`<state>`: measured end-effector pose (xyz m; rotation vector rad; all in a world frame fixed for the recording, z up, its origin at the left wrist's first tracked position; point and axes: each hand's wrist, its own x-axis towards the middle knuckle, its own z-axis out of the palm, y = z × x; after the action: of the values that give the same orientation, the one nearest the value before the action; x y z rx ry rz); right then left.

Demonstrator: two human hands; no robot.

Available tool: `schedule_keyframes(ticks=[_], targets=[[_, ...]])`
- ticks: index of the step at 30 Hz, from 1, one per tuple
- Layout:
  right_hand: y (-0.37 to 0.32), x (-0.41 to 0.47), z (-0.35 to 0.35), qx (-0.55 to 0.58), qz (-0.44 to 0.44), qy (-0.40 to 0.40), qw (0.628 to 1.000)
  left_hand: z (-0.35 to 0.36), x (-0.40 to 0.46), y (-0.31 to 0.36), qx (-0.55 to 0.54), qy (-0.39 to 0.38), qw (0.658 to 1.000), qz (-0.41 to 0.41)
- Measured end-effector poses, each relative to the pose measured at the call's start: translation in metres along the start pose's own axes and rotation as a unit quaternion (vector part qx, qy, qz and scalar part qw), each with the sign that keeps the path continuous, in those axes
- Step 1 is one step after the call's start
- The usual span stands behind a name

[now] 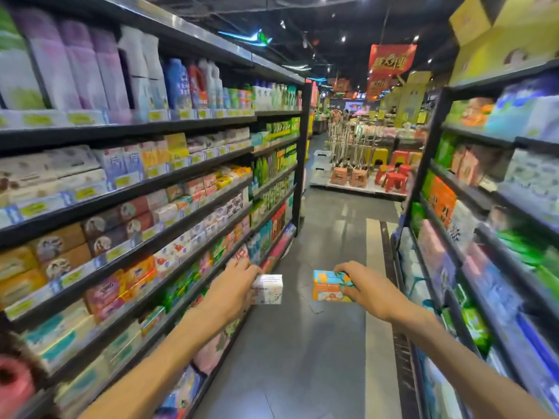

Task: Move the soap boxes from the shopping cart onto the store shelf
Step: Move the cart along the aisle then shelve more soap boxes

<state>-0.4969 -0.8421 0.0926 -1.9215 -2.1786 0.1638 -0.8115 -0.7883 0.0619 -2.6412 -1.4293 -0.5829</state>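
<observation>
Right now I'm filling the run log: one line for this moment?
left hand: holds white box | right hand: holds orange box | both over aisle floor | cart: unseen

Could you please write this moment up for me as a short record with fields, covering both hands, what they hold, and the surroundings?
setting: store aisle, shelving on both sides
left hand: grips a white soap box
right hand: grips an orange and blue soap box
boxes: apart, held over the grey floor, neither on a shelf
left shelving: stocked with boxed soaps and bottles
right shelving: packaged goods, blurred
shopping cart: not in view
far end: red plastic stools
</observation>
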Motion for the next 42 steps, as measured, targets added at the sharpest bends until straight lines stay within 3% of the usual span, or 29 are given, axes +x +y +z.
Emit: schedule_keyframes(ticks=[9,17,23,30,42], targets=[[0.024,0.198,0.012,0.014,-0.064,0.011,0.998,0.032,0.123,-0.097,0.014,0.022,0.997,-0.067],[0.01,0.395,0.025,0.006,-0.196,-0.009,0.981,0.045,0.199,-0.171,0.088,0.053,0.974,-0.202],[-0.035,0.518,0.033,0.017,-0.343,-0.011,0.939,0.038,0.221,-0.224,0.121,0.087,0.942,-0.3],[-0.113,0.604,0.068,0.054,-0.421,-0.026,0.905,0.036,0.226,-0.276,0.173,0.097,0.894,-0.401],[-0.196,0.687,0.118,0.116,-0.499,-0.025,0.858,0.044,0.248,-0.346,0.221,0.103,0.832,-0.498]])
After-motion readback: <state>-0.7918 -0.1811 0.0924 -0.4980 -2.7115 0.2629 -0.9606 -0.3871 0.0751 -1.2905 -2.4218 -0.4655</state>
